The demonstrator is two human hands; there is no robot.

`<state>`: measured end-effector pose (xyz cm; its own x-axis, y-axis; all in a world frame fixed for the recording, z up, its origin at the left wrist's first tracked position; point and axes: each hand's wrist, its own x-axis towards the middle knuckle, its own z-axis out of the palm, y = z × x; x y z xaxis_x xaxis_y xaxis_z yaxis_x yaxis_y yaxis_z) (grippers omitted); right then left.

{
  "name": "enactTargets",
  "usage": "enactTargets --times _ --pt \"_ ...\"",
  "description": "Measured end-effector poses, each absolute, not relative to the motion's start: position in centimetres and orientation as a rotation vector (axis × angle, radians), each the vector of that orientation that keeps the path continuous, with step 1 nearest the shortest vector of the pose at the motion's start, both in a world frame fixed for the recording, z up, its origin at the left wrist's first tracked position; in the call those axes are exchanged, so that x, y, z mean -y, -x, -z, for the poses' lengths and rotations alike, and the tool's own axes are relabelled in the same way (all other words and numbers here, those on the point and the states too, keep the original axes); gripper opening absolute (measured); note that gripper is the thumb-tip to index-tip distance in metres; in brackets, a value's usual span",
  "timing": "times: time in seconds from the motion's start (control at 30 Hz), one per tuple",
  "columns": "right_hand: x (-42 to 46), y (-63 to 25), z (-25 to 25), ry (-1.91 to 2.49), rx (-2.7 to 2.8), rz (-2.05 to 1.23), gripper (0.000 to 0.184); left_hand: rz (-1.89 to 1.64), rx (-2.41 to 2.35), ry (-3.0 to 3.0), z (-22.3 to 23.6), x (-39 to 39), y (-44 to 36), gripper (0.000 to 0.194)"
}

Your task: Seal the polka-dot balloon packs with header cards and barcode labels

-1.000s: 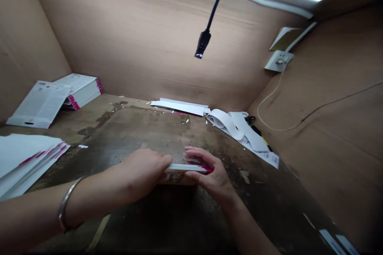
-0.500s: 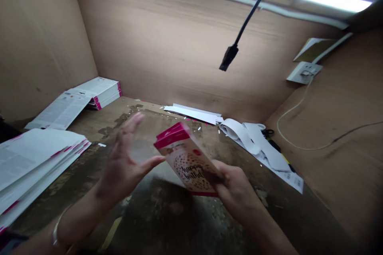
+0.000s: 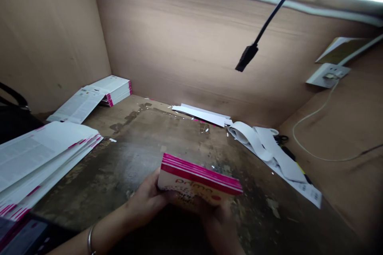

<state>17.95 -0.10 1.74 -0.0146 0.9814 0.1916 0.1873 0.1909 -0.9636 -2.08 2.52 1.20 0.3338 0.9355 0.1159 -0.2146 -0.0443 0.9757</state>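
Gripping a small stack of flat printed packets (image 3: 197, 183) between thumb and fingers of the left hand (image 3: 149, 199), clasping the other side with the right hand (image 3: 220, 223), low over the near middle of the table (image 3: 134, 147). Tilted, with bright pink layered edges on top, a pink band below, then a pale front bearing "prima", dark script and a red spot. Covered lower down by both thumbs, leaving the script barely legible. Mostly hidden behind the packets, fingertips included; blurred and shadowed at the right hand. Impossible to tell any contact between lower edge and table.
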Motion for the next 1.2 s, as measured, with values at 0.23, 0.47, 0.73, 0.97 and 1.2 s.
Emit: enactTargets --times 0.23,0.47,0.73,0.97,1.2 --pt "0.4 -18.3 -1.8 1.165 1.546 -1.058 0.025 -1.027 -0.724 -1.388 -1.0 -2.4 2.3 0.019" --pt "-0.4 -18.2 -2.2 1.137 1.340 -1.313 0.033 -0.969 -0.662 -1.110 -1.9 -2.8 1.7 0.030" --pt "-2.4 -16.7 0.4 1.169 0.923 -1.570 0.048 -0.843 -1.226 -1.122 0.4 -4.2 1.9 0.064" --pt "-3.0 -16.9 1.8 1.344 1.052 -1.493 0.046 -0.540 -1.122 -2.430 1.2 -2.4 2.9 0.034" --pt "-3.1 -20.0 -1.9 1.778 1.642 -0.829 0.025 -0.405 -1.155 -2.572 0.9 -2.3 2.2 0.035"
